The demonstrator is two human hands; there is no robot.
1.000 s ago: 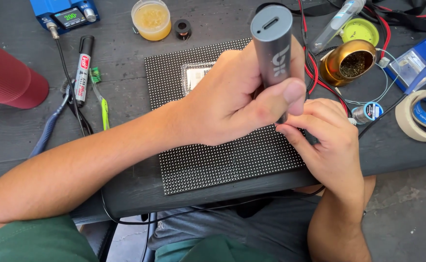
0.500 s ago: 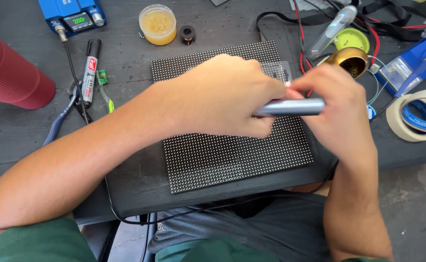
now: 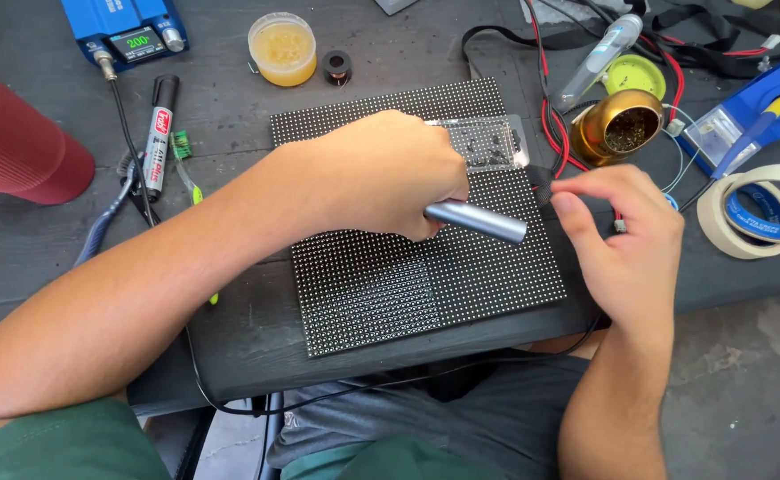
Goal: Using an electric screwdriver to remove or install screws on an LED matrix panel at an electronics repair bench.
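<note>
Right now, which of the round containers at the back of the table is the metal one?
The brass-coloured tin holding dark wire wool, just beyond the right hand. The small tub farther left is clear plastic with yellow paste.

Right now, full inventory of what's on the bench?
LED matrix panel: 1, black, table centre
grey metal tool: 1, silver-grey, over the panel, in left hand
clear plastic case: 1, transparent, panel's far right corner
blue control unit: 1, blue, far left
marker pen: 1, black and white, left of panel
paste tub: 1, yellow, far centre
small black spool: 1, beside the tub
brass tip-cleaner pot: 1, gold, right of panel
tape rolls: 2, cream and blue, nested, right edge
red cup stack: 1, left edge
left hand: grips the tool
right hand: at the panel's right edge, fingertips pinched together
</note>
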